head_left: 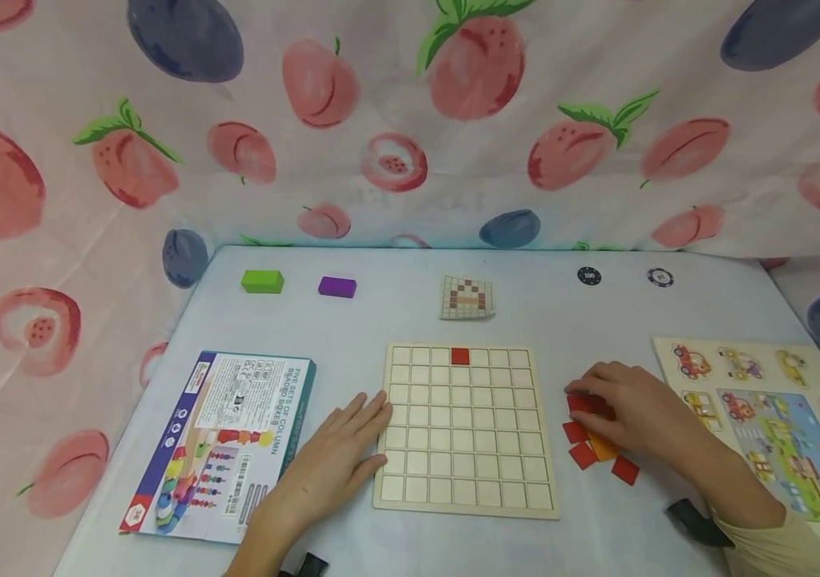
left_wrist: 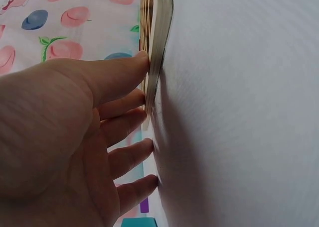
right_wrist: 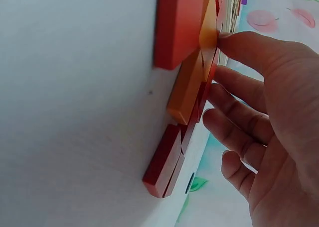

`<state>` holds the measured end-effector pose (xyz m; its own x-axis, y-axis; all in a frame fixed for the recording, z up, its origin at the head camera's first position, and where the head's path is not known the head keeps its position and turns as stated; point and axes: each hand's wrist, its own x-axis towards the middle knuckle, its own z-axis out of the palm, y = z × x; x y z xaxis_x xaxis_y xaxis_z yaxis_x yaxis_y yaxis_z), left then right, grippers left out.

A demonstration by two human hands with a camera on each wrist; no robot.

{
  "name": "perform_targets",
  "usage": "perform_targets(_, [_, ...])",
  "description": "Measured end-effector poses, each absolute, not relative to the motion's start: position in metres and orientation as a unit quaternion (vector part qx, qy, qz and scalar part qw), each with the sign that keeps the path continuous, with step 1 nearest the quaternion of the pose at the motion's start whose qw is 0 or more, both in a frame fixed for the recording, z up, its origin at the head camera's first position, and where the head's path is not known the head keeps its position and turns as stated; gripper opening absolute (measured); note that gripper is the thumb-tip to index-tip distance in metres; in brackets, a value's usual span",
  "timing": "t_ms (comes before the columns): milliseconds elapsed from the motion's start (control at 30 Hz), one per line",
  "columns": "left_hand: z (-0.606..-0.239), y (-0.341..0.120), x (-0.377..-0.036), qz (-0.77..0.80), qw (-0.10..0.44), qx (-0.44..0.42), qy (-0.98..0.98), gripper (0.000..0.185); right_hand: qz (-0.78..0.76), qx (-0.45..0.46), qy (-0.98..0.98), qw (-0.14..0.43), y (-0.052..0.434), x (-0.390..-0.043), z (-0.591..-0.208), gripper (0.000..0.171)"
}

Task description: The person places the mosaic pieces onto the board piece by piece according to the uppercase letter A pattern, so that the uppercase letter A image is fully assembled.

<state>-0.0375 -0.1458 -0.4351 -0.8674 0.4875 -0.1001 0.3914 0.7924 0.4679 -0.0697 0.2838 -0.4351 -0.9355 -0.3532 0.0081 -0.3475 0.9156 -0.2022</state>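
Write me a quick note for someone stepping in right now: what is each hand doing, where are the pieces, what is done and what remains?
Left hand: open, flat on the table, fingers against the left edge of the grid board.
Right hand: fingers on the loose pile of red and orange tiles right of the board; grip unclear.
Done: one red tile sits in the top row.
Left: all other cells are empty. Pattern card lies behind the board.
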Motion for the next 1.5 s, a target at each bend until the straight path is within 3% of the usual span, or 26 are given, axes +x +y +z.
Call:
perform_targets(700, [-0.436,-0.148,-0.039,0.221,0.098,0.236,0.941,0.065,-0.085,-0.183,0.979,-0.02,0.273,-0.078,-0.43,0.034])
perform_targets(1033, [-0.436,-0.148,-0.04,0.219,0.098,0.234,0.942,0.065,-0.12,-0.244,0.96,-0.069,0.234,-0.096,-0.431,0.026])
perform_targets(1500, [-0.438,-0.145,-0.038,0.22,0.107,0.231,0.942,0.065,-0.131,-0.286,0.948,-0.049,0.186,-0.118,-0.439,0.024])
